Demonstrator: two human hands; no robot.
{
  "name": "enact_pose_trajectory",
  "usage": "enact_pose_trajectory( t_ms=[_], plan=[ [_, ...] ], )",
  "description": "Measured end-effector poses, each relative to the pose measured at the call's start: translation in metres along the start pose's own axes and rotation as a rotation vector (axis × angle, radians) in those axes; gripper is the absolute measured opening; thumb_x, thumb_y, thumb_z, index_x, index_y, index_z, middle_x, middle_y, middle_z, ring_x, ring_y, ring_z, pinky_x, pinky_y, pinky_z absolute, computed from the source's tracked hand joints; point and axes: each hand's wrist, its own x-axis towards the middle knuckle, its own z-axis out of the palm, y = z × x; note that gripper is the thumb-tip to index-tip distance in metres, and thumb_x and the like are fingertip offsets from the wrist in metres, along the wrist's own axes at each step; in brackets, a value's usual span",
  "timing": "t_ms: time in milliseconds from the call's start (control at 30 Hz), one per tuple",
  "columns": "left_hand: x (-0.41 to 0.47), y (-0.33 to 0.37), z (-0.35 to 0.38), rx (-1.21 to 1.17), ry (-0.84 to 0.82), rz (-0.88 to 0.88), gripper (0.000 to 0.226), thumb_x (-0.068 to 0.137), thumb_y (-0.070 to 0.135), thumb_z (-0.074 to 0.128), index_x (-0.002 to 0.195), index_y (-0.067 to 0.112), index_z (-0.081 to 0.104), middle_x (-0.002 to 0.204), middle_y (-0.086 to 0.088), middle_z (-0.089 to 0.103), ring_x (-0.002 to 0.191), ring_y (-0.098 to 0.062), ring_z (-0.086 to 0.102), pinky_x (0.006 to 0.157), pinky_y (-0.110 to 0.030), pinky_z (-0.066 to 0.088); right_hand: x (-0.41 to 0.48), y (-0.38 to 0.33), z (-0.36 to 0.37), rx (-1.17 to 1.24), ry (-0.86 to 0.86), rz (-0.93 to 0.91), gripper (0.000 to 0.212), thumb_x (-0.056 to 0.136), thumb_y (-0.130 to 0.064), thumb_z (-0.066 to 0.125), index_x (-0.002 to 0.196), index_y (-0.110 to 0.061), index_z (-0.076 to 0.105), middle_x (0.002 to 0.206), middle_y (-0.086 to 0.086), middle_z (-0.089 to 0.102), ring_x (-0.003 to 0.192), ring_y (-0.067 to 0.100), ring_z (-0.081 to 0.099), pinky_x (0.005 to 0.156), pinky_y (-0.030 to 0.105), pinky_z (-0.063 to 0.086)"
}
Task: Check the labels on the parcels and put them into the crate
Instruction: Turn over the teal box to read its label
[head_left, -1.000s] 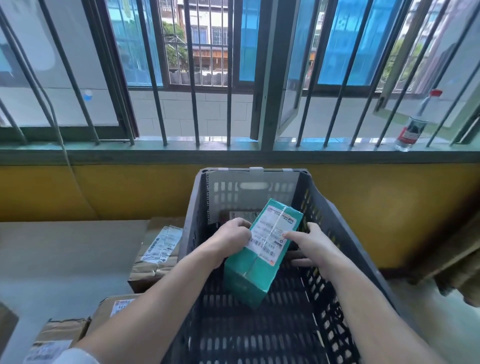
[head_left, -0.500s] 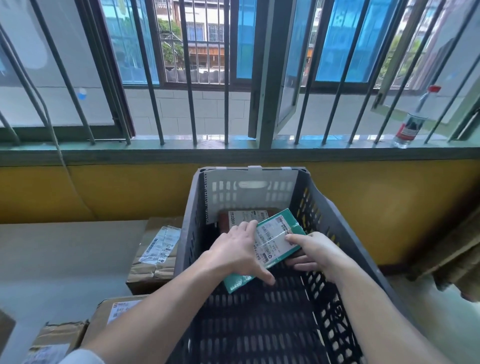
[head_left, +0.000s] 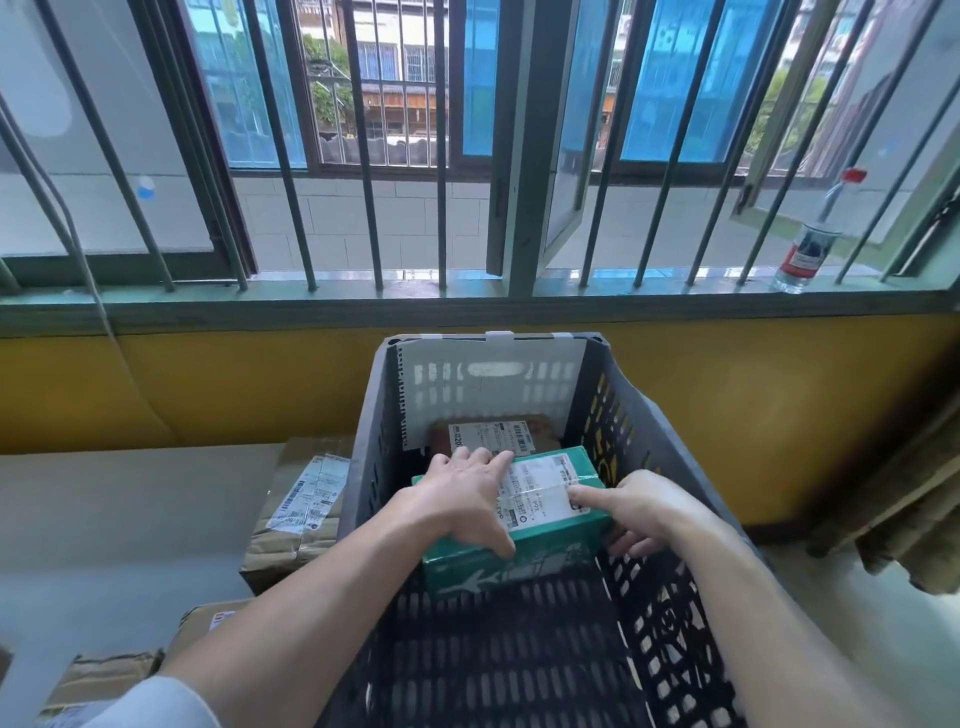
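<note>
A green parcel (head_left: 540, 545) with a white label lies flat on the floor of the dark grey slatted crate (head_left: 644, 431). My left hand (head_left: 462, 493) rests on its top, fingers spread over the label and thumb down its front face. My right hand (head_left: 634, 504) holds its right end, thumb on top and fingers curled beside it. Behind it, at the crate's far wall, lies a brown parcel (head_left: 540, 428) with a white label.
Brown cardboard parcels wait on the grey table to the left: one beside the crate (head_left: 296, 499), two more at the lower left (head_left: 208, 623) (head_left: 98, 675). A barred window and sill run behind; a plastic bottle (head_left: 805, 249) stands on the sill at right.
The green parcel was held tilted above the crate floor; both hands have lowered it flat onto the floor in front of the brown parcel.
</note>
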Motion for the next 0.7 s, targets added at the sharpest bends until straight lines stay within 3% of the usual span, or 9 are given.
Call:
enact_pose_trajectory(
  t_ms=[167, 233, 300, 367, 433, 600, 700],
  plan=[
    [0.01, 0.002, 0.008, -0.002, -0.062, -0.005, 0.117, 0.079, 0.046, 0.079, 0.164, 0.02, 0.003, 0.159, -0.006, 0.032, 0.146, -0.028, 0.029, 0.122, -0.045, 0.022, 0.009, 0.004, 0.007, -0.131, 0.018, 0.048, 0.06, 0.088, -0.068, 0.058, 0.115, -0.015, 0.069, 0.096, 0.001, 0.077, 0.077, 0.014, 0.077, 0.081, 0.034, 0.063],
    [0.017, 0.003, 0.008, -0.021, -0.077, -0.007, 0.115, 0.079, 0.041, 0.081, 0.164, 0.019, 0.007, 0.158, -0.005, 0.033, 0.144, -0.027, 0.032, 0.121, -0.046, 0.029, 0.014, 0.004, 0.01, -0.159, 0.039, 0.069, 0.063, 0.087, -0.069, 0.058, 0.116, -0.014, 0.069, 0.094, 0.002, 0.077, 0.078, 0.016, 0.076, 0.081, 0.035, 0.063],
    [0.023, 0.003, 0.009, -0.045, -0.078, -0.011, 0.111, 0.078, 0.038, 0.082, 0.163, 0.018, 0.014, 0.153, -0.004, 0.035, 0.14, -0.026, 0.035, 0.117, -0.047, 0.035, 0.017, 0.002, 0.01, -0.242, 0.072, 0.058, 0.068, 0.086, -0.069, 0.06, 0.128, -0.015, 0.064, 0.107, 0.003, 0.074, 0.091, 0.019, 0.073, 0.087, 0.036, 0.061],
    [0.03, 0.001, 0.011, -0.024, -0.069, -0.017, 0.107, 0.077, 0.035, 0.082, 0.161, 0.017, 0.019, 0.15, -0.006, 0.038, 0.137, -0.026, 0.036, 0.117, -0.045, 0.035, 0.019, -0.001, 0.01, -0.355, 0.113, -0.006, 0.077, 0.087, -0.062, 0.064, 0.148, -0.02, 0.044, 0.137, 0.006, 0.062, 0.119, 0.026, 0.063, 0.097, 0.038, 0.054],
    [0.037, -0.003, 0.016, -0.009, -0.059, -0.032, 0.103, 0.076, 0.033, 0.082, 0.159, 0.016, 0.023, 0.149, -0.008, 0.04, 0.137, -0.027, 0.036, 0.118, -0.044, 0.033, 0.023, -0.004, 0.013, -0.348, 0.118, -0.13, 0.088, 0.086, -0.051, 0.071, 0.157, -0.025, 0.026, 0.154, 0.005, 0.043, 0.135, 0.028, 0.049, 0.106, 0.042, 0.046],
    [0.045, -0.01, 0.025, -0.074, -0.082, -0.05, 0.109, 0.077, 0.027, 0.082, 0.162, 0.015, 0.015, 0.156, -0.01, 0.032, 0.145, -0.03, 0.03, 0.123, -0.043, 0.026, 0.041, -0.01, 0.026, -0.433, 0.003, -0.333, 0.099, 0.085, -0.034, 0.076, 0.162, -0.027, 0.013, 0.17, 0.002, 0.01, 0.155, 0.024, 0.013, 0.125, 0.043, 0.019],
    [0.049, -0.01, 0.029, -0.108, -0.079, -0.026, 0.106, 0.082, 0.028, 0.08, 0.162, 0.014, 0.013, 0.155, -0.01, 0.032, 0.145, -0.029, 0.029, 0.122, -0.041, 0.023, 0.051, -0.011, 0.033, -0.504, -0.025, -0.367, 0.096, 0.086, -0.03, 0.074, 0.161, -0.027, 0.014, 0.169, 0.001, 0.009, 0.155, 0.023, 0.012, 0.125, 0.043, 0.02]
  ],
)
